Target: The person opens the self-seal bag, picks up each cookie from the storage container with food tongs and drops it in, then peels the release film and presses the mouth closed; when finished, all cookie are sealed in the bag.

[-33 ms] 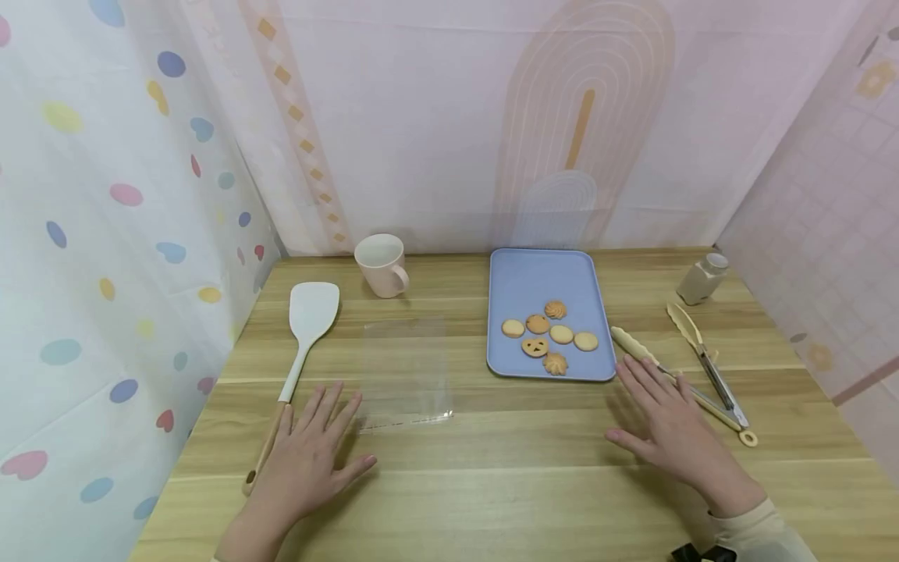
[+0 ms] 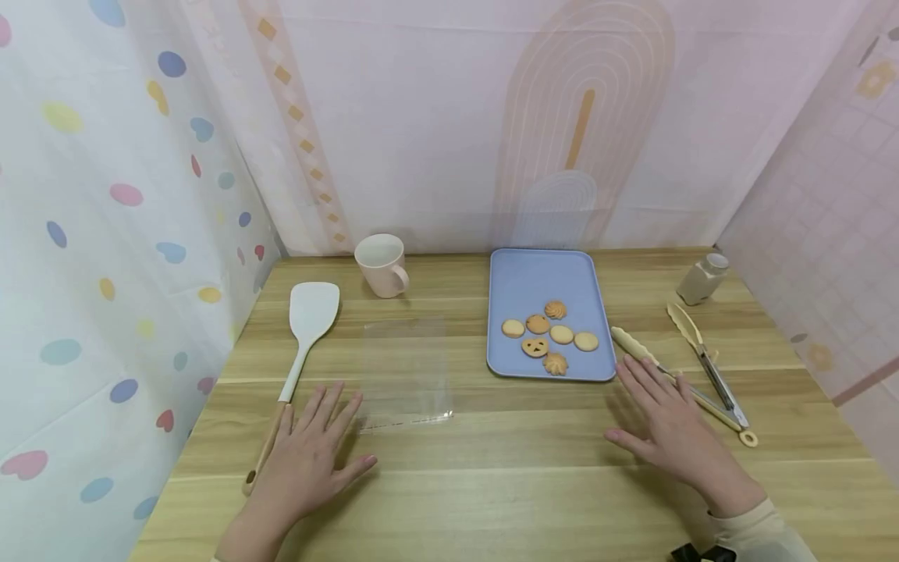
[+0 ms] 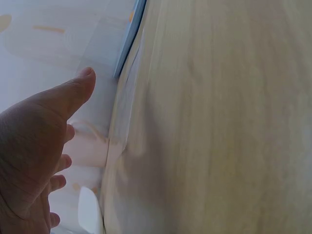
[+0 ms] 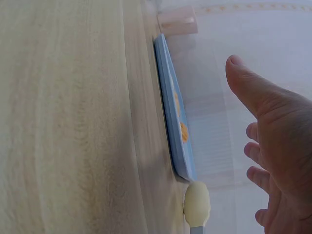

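My left hand (image 2: 309, 460), fingers straight and spread, is held above the table and holds nothing. It hides part of the wooden handle of a white spatula (image 2: 313, 312). Just beyond its fingers lies a flat clear plastic bag (image 2: 406, 371). On the other side my right hand (image 2: 667, 433) hovers with outstretched fingers, likewise without a thing in it. Beneath and beyond it lie spread tongs (image 2: 718, 382) with cream tips, partly covered by the hand. Near its fingertips is the corner of a blue tray (image 2: 534, 273) carrying several cookies (image 2: 561, 334).
A pink mug (image 2: 382, 269) stands at the back left of the wooden table (image 2: 485, 499). At the back right is a small lidded glass jar (image 2: 701, 281). Patterned curtains (image 2: 421, 117) hang behind the table and along both sides.
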{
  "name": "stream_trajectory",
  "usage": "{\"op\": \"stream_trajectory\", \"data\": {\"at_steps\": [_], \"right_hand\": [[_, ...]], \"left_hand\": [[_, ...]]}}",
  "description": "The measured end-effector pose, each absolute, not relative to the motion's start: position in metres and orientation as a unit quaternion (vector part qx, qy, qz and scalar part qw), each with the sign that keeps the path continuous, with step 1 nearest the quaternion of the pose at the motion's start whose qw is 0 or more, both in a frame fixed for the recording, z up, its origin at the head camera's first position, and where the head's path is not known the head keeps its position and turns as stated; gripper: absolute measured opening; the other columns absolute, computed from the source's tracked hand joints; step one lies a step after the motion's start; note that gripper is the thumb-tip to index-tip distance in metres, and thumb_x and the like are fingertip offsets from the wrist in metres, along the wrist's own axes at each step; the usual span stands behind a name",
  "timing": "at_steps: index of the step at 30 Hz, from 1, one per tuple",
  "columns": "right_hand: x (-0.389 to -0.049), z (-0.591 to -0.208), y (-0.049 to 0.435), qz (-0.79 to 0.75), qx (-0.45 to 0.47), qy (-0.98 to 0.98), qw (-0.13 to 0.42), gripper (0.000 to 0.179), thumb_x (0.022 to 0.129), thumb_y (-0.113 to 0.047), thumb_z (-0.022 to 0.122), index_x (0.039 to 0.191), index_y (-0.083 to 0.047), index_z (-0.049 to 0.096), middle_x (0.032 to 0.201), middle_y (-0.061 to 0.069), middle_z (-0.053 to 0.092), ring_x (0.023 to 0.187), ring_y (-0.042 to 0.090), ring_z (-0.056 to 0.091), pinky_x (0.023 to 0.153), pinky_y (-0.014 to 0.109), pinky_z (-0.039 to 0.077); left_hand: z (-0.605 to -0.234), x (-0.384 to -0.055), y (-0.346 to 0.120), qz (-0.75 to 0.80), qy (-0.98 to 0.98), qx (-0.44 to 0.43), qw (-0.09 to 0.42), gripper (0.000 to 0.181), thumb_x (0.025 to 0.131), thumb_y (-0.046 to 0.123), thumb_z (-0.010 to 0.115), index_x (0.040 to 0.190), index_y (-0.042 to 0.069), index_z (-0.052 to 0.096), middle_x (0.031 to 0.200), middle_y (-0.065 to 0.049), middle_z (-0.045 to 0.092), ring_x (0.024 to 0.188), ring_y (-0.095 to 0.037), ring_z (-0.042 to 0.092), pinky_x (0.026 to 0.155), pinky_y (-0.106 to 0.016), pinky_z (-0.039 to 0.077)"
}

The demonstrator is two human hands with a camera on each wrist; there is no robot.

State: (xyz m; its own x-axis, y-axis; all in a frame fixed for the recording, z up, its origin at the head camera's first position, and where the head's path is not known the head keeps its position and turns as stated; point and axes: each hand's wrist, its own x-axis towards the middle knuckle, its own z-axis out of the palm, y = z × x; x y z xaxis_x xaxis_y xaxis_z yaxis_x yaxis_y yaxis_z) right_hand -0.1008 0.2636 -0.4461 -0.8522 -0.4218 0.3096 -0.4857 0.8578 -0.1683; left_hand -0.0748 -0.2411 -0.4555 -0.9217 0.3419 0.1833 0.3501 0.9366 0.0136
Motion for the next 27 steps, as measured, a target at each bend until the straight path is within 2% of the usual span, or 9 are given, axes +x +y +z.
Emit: {"op": "stream_trajectory", "data": {"at_steps": [7,14,21,27], "right_hand": [[-0.103,-0.445,0.257,0.135,0.243,-0.952,0.125,0.093,0.082,-0.053,0.069,0.152,-0.011,0.025,0.159,0.006,0.017,0.143,0.035,0.018,0.109,0.066,0.007],[-0.11,-0.442,0.233,0.125,0.272,-0.948,0.106,0.089,0.084,-0.057,0.064,0.15,-0.006,0.03,0.156,0.011,0.025,0.143,0.032,0.019,0.105,0.068,0.022],[-0.124,-0.441,0.165,0.129,0.36,-0.92,0.086,0.081,0.092,-0.058,0.051,0.149,-0.005,0.032,0.155,0.01,0.027,0.142,0.029,0.026,0.11,0.054,0.025],[-0.138,-0.451,0.098,0.157,0.436,-0.886,0.018,0.072,0.098,-0.056,0.04,0.15,-0.007,0.03,0.156,0.009,0.026,0.143,0.025,0.025,0.113,0.046,0.025]], "left_hand": [[-0.453,-0.078,-0.239,-0.03,-0.978,-0.185,0.087,0.087,0.082,0.072,0.055,0.148,0.017,0.038,0.156,-0.013,0.026,0.141,-0.037,0.023,0.101,-0.072,0.022],[-0.45,-0.089,-0.231,-0.025,-0.971,-0.219,0.097,0.083,0.083,0.067,0.058,0.145,0.014,0.042,0.154,-0.014,0.029,0.139,-0.037,0.027,0.102,-0.069,0.026],[-0.446,-0.121,-0.221,-0.037,-0.961,-0.266,0.06,0.078,0.086,0.06,0.06,0.146,0.014,0.041,0.154,-0.012,0.03,0.14,-0.035,0.028,0.104,-0.065,0.027],[-0.454,-0.145,-0.209,-0.038,-0.957,-0.286,-0.006,0.078,0.089,0.063,0.052,0.149,0.016,0.037,0.155,-0.011,0.028,0.142,-0.034,0.024,0.106,-0.063,0.026]]}}
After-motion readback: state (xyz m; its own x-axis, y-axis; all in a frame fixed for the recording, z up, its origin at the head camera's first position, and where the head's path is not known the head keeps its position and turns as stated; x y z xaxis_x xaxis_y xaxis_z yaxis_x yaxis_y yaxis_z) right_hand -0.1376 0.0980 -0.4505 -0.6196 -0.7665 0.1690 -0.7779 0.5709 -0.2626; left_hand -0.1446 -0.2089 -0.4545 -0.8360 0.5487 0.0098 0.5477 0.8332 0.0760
